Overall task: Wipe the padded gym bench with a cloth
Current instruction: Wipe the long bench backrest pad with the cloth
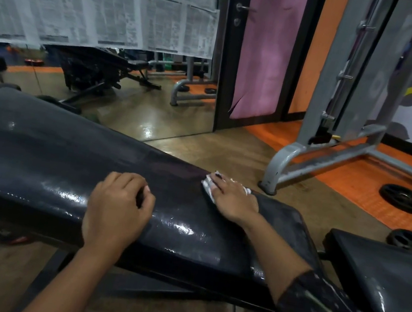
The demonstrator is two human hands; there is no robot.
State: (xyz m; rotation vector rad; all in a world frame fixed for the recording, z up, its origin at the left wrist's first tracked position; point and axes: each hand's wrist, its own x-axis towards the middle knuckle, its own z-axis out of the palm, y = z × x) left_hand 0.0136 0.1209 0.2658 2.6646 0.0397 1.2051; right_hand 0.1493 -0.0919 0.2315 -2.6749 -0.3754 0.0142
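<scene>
Now | right hand (232,201) flat, pressing cloth (209,187) at bench (37,149) far edge | left hand (117,209) curled, empty, near edge

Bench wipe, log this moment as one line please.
right hand presses cloth flat on bench pad | left hand rests curled on pad | wiping underway
</scene>
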